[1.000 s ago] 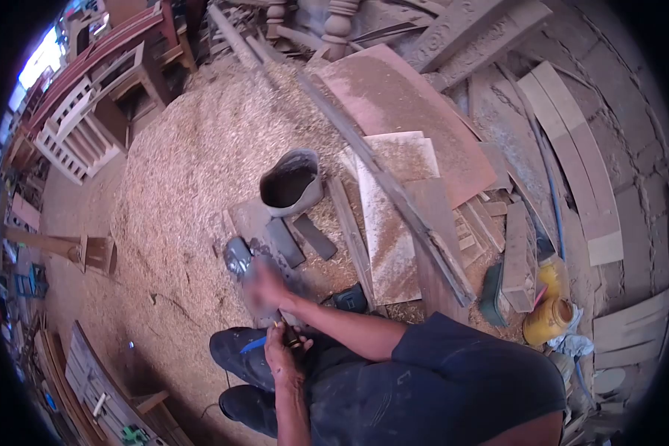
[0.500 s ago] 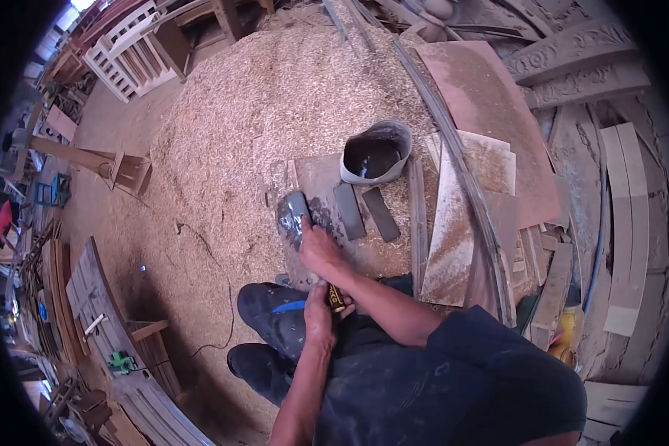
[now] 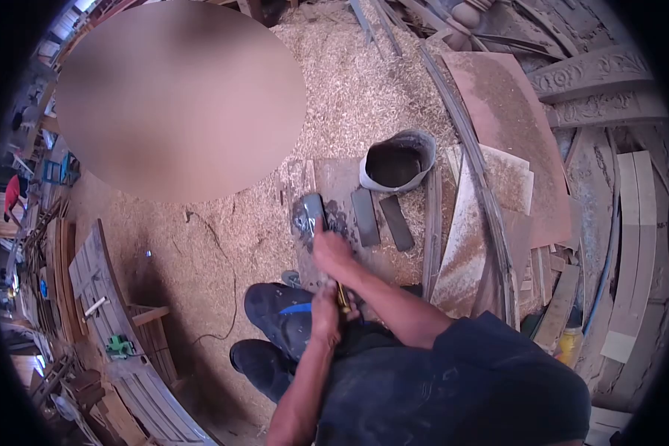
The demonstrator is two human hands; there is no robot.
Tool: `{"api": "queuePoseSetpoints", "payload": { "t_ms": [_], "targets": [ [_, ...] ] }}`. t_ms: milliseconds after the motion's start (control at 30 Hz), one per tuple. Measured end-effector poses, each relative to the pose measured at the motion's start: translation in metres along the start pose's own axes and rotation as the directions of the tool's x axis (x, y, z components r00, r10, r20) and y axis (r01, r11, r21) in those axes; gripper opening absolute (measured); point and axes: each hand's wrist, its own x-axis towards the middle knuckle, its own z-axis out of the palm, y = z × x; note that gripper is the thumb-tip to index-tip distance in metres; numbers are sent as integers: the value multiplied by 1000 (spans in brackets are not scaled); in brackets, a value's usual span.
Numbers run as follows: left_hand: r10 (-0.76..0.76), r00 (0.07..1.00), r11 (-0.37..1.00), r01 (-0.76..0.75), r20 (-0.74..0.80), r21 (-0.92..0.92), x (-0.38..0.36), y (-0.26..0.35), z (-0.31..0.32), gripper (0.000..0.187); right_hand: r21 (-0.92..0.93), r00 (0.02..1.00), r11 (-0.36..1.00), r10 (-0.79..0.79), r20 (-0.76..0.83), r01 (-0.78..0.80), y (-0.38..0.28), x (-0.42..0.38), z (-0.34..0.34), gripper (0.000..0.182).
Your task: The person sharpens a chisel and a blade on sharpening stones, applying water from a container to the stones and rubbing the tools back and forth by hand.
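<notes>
My left hand [image 3: 325, 312] is closed around the yellow-and-black handle of a chisel [image 3: 343, 297], close to my lap. Further forward, my right hand [image 3: 334, 253] grips the same chisel lower down, its fingers reaching to the near end of a wet grey whetstone [image 3: 314, 204]. My fingers mostly hide the blade. The stone lies on a wet, stained board [image 3: 331, 175]. Two more flat stones, a grey one [image 3: 365, 216] and a darker one [image 3: 398, 223], rest to its right. Behind them stands a cut-down bucket [image 3: 428, 154] with dark liquid inside.
Wood shavings [image 3: 342, 89] cover the floor ahead. Long strips [image 3: 472, 160], dusty sheets [image 3: 509, 134] and carved wood [image 3: 595, 74] lie to the right. A panelled wooden piece [image 3: 97, 275] with a green tool [image 3: 119, 346] stands left. A blurred oval hides the upper left.
The view has shifted, so the stones, bucket and hands appear slightly further right and lower. Both hands keep their hold on the chisel. A blurred oval now covers the upper left.
</notes>
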Motion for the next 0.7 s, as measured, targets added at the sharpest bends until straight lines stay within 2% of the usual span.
{"api": "queuePoseSetpoints", "payload": {
  "t_ms": [100,167,200,233,300,367,433,500,533,567,633,700],
  "targets": [
    [-1,1000,999,1,-2,-47,29,0,-8,32,43,995,998,-33,-94,37,-7,28,-4,80],
    [8,1000,999,-8,-2,-47,29,0,-7,31,33,999,999,-6,-44,7,-6,12,-5,79],
    [17,999,1000,-18,31,23,8,0,-4,29,12,1000,1000,-7,-5,7,1,-4,-1,79],
    [6,999,998,-4,-49,58,-9,-2,6,29,-10,999,1000,-4,39,5,3,-7,2,79],
    [-34,993,994,45,-111,99,-14,0,12,31,-35,1000,999,-13,4,14,0,3,1,80],
    [84,996,996,-84,-3,25,13,3,0,31,-25,999,999,-24,-34,23,4,14,7,81],
    [93,996,993,-91,-15,76,23,3,-1,32,37,993,998,-40,-108,44,-3,40,2,81],
    [155,988,970,-150,-10,194,28,6,-1,34,23,996,998,-52,-77,54,1,21,4,78],
    [72,996,992,-65,-58,109,10,1,5,36,19,995,997,-69,-70,71,1,11,4,76],
    [97,990,989,-85,-104,121,-2,-5,9,37,-16,997,999,-41,-61,40,9,5,20,76],
    [263,959,944,-234,-102,233,13,-27,-3,36,-78,998,996,-39,-53,35,11,10,27,76],
    [111,989,982,-94,-98,162,4,7,7,39,-56,992,994,-97,-84,92,0,17,8,77]
  ]
}}
